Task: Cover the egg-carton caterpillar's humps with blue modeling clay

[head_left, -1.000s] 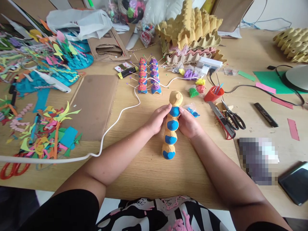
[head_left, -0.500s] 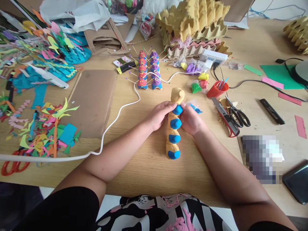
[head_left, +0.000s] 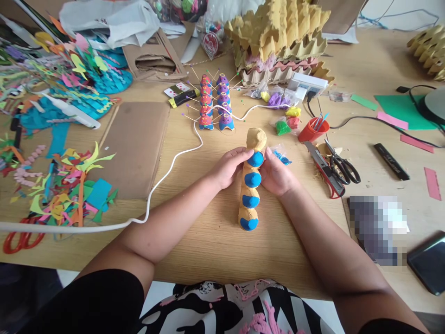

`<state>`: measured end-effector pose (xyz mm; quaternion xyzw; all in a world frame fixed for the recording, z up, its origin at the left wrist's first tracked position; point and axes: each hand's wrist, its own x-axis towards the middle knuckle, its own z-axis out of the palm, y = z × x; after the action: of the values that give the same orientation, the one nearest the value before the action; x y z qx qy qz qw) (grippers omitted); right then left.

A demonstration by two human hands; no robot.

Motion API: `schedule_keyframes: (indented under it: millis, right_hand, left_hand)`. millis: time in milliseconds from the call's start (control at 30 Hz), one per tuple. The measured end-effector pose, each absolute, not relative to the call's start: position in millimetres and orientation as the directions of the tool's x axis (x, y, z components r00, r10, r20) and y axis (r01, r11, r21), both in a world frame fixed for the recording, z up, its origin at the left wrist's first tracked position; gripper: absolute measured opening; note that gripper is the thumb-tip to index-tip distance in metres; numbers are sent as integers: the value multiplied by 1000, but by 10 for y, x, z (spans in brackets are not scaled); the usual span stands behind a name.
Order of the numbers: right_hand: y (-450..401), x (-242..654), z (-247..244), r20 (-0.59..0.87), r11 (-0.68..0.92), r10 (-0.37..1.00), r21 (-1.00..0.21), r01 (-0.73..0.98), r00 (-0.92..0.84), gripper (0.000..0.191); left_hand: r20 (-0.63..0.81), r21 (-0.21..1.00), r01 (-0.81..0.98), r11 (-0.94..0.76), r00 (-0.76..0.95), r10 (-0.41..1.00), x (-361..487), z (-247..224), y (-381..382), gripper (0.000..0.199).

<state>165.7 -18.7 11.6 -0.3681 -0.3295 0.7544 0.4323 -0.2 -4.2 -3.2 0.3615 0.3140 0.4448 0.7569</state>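
Observation:
A strip cut from an egg carton (head_left: 256,138) lies lengthwise in front of me, its cups pointing up. Blue clay (head_left: 252,180) covers the tops of several cups, while the farthest cup is bare yellow-brown. My left hand (head_left: 229,168) grips the strip's left side near the far end, thumb by the second cup. On the opposite side my right hand (head_left: 277,174) holds the edge with curled fingers, partly hidden, and its thumb is raised slightly off the clay. Just past that hand sits a small bag of blue clay (head_left: 281,157).
Two finished-looking painted strips, one red (head_left: 206,102) and one purple (head_left: 223,102), stand farther back. A white cable (head_left: 167,174) crosses the left side. To the right are a red cup (head_left: 314,129), a utility knife (head_left: 325,169) and black-handled scissors (head_left: 344,168). Egg trays (head_left: 278,32) are stacked behind.
My right thumb has lifted a little away from the blue clay on the second cup. The near end of the strip has shifted slightly left. My left hand keeps its hold.

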Motion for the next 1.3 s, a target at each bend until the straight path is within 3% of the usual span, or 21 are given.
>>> schedule_keyframes:
  millis: [300,467,900,1300]
  right_hand:
    - [-201,1614,69,-262,-380,917,-801,-462,-301,53]
    - [-198,1583,58,-231,-362,924,-787,-499,-306,55]
    - [-206,1598,29,-229,-363,922,-791,-493,-311,51]
    - [-183,1644,33,-284,-424,893,-793,-438,-350,42]
  left_hand:
    - [-152,809,-478,343,392,907,46,39,-55,51]
    - [-210,838,-436,327,295,932,60,95,-95,41]
    - [-232,789,-477,387,351,907,30,71,-54,27]
    - [-190,809,-447,381,414,890,26,11,-44,50]
